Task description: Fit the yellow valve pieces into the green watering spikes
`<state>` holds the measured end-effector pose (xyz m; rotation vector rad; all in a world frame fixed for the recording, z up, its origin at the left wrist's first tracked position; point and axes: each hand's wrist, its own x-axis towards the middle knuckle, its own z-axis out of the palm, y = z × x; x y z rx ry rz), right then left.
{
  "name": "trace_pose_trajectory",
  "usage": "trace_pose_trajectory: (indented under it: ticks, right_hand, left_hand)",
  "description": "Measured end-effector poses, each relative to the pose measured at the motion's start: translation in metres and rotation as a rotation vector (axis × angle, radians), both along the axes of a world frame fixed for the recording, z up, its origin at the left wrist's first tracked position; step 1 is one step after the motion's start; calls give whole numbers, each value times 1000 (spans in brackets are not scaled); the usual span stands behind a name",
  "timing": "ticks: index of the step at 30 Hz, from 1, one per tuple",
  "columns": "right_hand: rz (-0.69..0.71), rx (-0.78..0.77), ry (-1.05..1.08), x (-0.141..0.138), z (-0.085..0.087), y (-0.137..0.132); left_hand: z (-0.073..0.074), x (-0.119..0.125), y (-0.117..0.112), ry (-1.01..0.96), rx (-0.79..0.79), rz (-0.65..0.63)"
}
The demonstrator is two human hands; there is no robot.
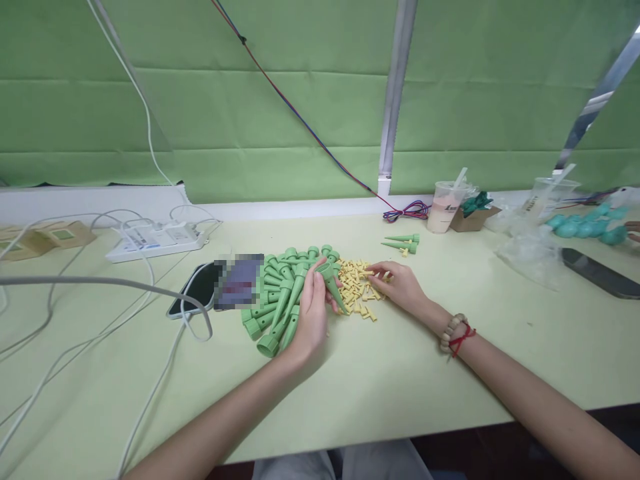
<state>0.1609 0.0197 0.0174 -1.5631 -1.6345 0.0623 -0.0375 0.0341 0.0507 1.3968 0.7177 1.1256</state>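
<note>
My left hand [315,307] is closed around a green plastic watering spike [334,283], whose pointed end slants down to the right. Beside and behind that hand lies a pile of similar green spikes [283,287], hollow cones with wide ribbed caps. A heap of small yellow plastic valves [354,287] is spread to the right of the pile. At the heap's right edge, my right hand [397,285] has its fingertips pinched at a yellow valve, partly hidden by the fingers. Two green spikes [403,243] lie apart farther back, with a yellow piece at one of them.
Phones [197,290] and a power strip [155,241] with loose white cables are at left. Toward the back right stand a drink cup [443,207], a small cardboard box [473,217] and plastic bags [533,250]. A dark phone [603,273] lies near another person's hand [633,232].
</note>
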Motion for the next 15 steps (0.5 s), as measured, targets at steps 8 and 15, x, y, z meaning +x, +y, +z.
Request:
trace_pose_trajectory:
  ticks: [8, 15]
  right_hand:
    - [-25, 115, 248, -15, 18, -10]
    - [121, 101, 448, -32, 27, -18]
  left_hand:
    - [6, 2, 2, -62, -120, -50]
    - [5, 0, 2, -93, -144, -99]
